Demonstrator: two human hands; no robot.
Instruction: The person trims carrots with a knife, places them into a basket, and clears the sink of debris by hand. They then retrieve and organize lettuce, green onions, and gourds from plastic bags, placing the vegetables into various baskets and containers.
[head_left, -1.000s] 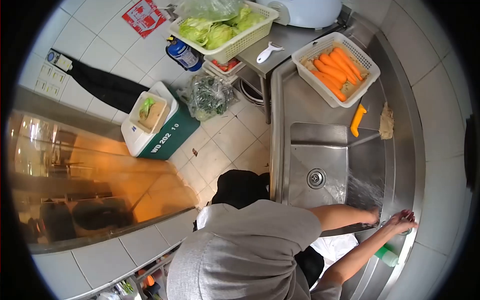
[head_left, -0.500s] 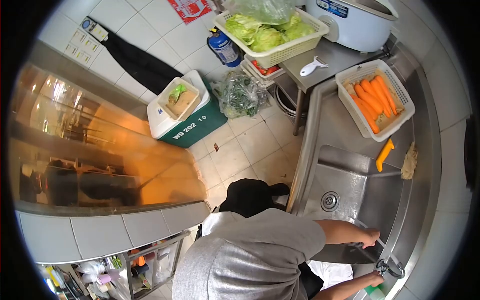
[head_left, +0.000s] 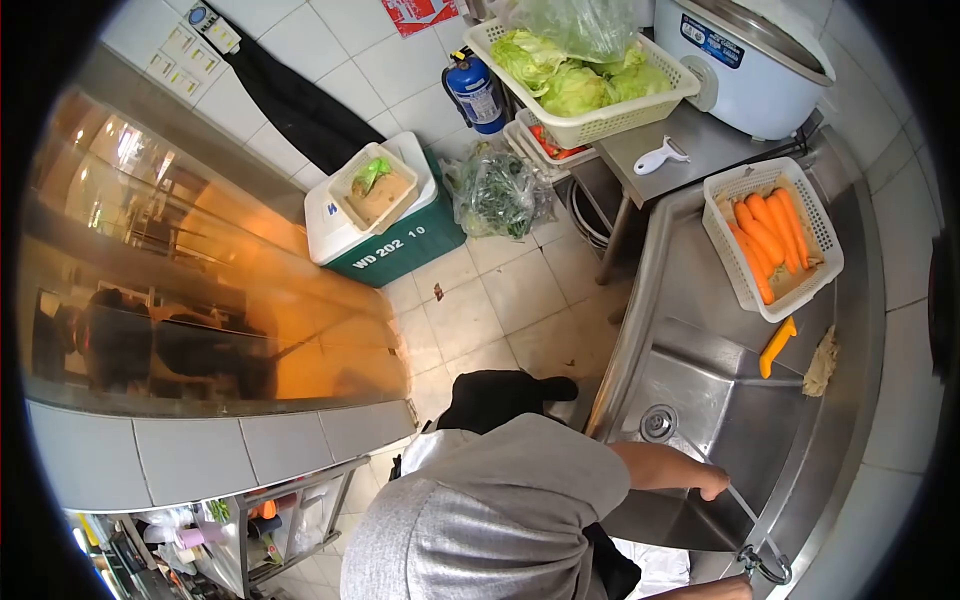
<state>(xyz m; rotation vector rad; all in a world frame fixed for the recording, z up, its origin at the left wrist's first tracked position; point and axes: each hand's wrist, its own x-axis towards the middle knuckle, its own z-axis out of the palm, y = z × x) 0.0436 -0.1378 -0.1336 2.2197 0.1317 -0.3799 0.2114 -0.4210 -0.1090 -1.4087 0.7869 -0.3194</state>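
Leaning over a shiny sink (head_left: 690, 385), toward four o'clock in the head view. Has the left grip (head_left: 712, 485) at four o'clock over the sink, curled closed and seeming to pinch the thin tap pipe (head_left: 742, 503). Has the right grip (head_left: 735, 590) near five o'clock, beside the foot of the tap (head_left: 750, 556) and cut off by the bottom edge. Cannot tell if spread or pressed together there. Cannot tell for sure about water running, either.

Looking from there toward three o'clock, can see a yellow tool (head_left: 777, 350), laid down just beside a crumpled cloth (head_left: 822, 362). Can find long orange carrots (head_left: 763, 240) between two and three o'clock, in a white basket (head_left: 808, 294), out of the sink bowl and well apart from both hands. Seem to be peeled already, to judge by the smooth, bright skin. Can spot a white peeler (head_left: 652, 160) near two o'clock, put down on the steel tabletop (head_left: 700, 140).

Up at one o'clock, can see pale green lettuce (head_left: 575, 88) in another basket (head_left: 620, 115), partly under a clear bag (head_left: 585, 25). At twelve o'clock, on the floor, can see a bag of dark greens (head_left: 495, 195), still to be opened or not: cannot tell. Cannot tell about carrots left to peel or things left to wash, either.
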